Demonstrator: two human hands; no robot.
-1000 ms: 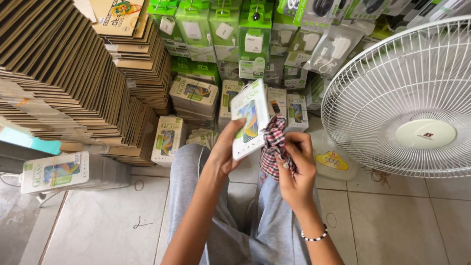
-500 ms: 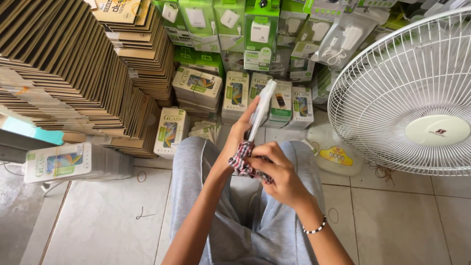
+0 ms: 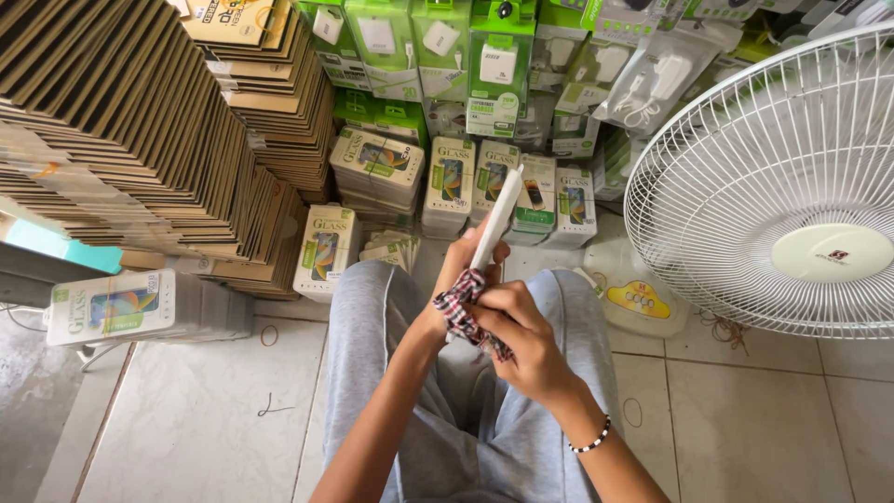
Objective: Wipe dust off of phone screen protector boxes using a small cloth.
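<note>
Our left hand [image 3: 458,265] grips the white screen-protector box [image 3: 496,217] edge-on; our right hand [image 3: 521,331] clenches the checked cloth [image 3: 463,312] (a hard wipe could twist the box loose).

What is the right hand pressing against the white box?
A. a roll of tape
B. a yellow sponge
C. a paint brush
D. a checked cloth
D: the right hand bunches a red-and-white checked cloth against the slim white box that the left hand holds up.

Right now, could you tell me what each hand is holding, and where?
Left hand grips the white box by its lower end; right hand pinches the checked cloth against it.
</note>
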